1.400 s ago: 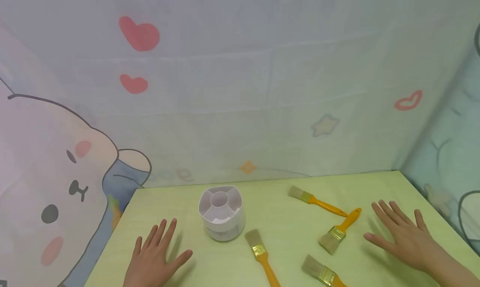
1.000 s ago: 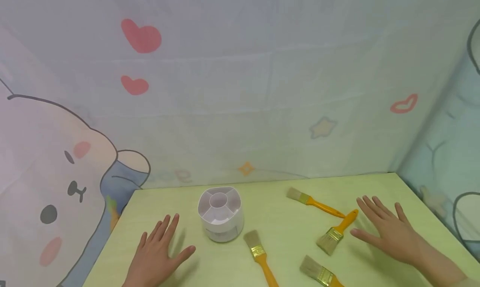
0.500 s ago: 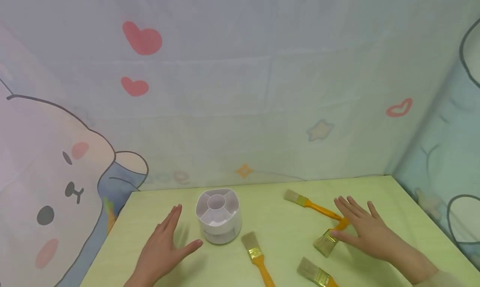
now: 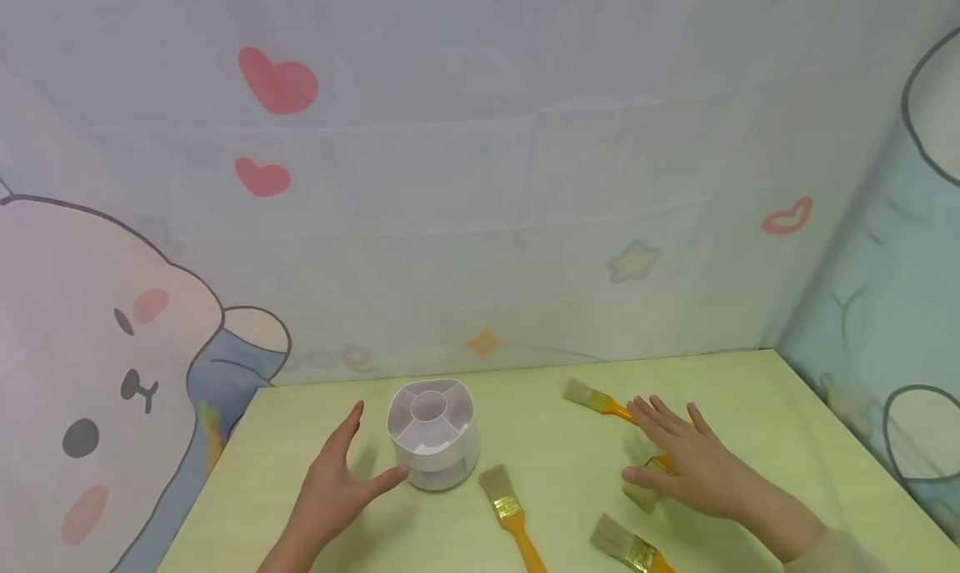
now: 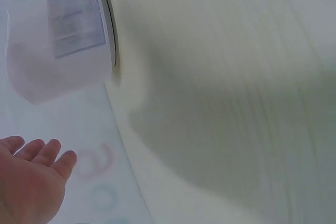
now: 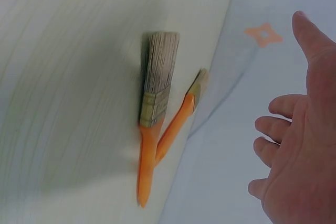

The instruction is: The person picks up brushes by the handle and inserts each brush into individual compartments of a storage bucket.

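Observation:
A white round organizer (image 4: 433,435) with a middle ring and several outer compartments stands upright on the table. My left hand (image 4: 332,491) hovers just left of it, thumb spread from the fingers and holding nothing; the left wrist view shows the organizer's side (image 5: 63,40) apart from the fingers. My right hand (image 4: 693,465) is held above two paintbrushes with orange handles, its fingers extended, touching neither. In the right wrist view the nearer paintbrush (image 6: 155,103) lies with its handle against the farther paintbrush (image 6: 181,121). In the head view my right hand hides part of both handles.
Another paintbrush (image 4: 508,515) lies right of the organizer, and one more paintbrush (image 4: 628,544) is at the front, its handle cut off by the frame. The pale yellow-green table (image 4: 540,423) meets a printed cloth backdrop (image 4: 450,181) at its far edge.
My right hand has moved left, from beside the two paintbrushes to above them. The left hand has moved slightly right toward the organizer and turned, thumb nearer to it. The view has shifted slightly.

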Demonstrator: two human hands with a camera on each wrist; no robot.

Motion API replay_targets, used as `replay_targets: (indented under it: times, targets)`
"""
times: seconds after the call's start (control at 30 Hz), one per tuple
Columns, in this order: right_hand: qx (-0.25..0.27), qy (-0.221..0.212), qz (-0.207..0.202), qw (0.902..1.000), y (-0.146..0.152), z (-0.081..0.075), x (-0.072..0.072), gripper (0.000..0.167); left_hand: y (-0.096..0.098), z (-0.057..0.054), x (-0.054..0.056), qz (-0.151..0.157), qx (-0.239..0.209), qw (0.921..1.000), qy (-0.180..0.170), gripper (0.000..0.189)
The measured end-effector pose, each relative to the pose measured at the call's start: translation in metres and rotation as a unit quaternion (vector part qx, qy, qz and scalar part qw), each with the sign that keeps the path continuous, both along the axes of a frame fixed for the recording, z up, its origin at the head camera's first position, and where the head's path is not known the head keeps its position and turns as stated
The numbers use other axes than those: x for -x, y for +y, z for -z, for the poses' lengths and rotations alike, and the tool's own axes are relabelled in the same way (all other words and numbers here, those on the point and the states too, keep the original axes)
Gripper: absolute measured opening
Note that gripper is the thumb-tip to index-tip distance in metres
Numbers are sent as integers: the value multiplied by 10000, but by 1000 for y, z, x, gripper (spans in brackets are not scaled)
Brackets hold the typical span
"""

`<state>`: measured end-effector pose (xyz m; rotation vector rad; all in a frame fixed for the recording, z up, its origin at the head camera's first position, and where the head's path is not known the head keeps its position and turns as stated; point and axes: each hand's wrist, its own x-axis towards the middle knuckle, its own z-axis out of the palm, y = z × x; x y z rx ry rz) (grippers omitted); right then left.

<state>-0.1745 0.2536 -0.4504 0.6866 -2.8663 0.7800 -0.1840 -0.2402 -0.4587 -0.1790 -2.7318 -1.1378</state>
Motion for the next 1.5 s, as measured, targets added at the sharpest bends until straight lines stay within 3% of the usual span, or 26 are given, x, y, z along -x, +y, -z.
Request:
replay_targets:
  times: [0.23, 0.63, 0.87, 1.5]
  targets:
    - [201, -168, -174, 9995, -16, -2, -3, 88, 6, 4, 10, 160, -1211, 9923, -204, 114]
    - [467, -1182, -341, 9913, -42, 4, -11, 90, 14, 13, 21, 297, -2157, 9750, -446, 106]
    - [382, -1487, -473, 9870, -62, 12, -13, 93, 19, 19, 25, 403, -2347, 9699, -507, 103]
    - [-292, -1113, -571, 9917, -105, 36, -24, 101, 20, 31, 29, 508, -2581, 9635, -506, 101]
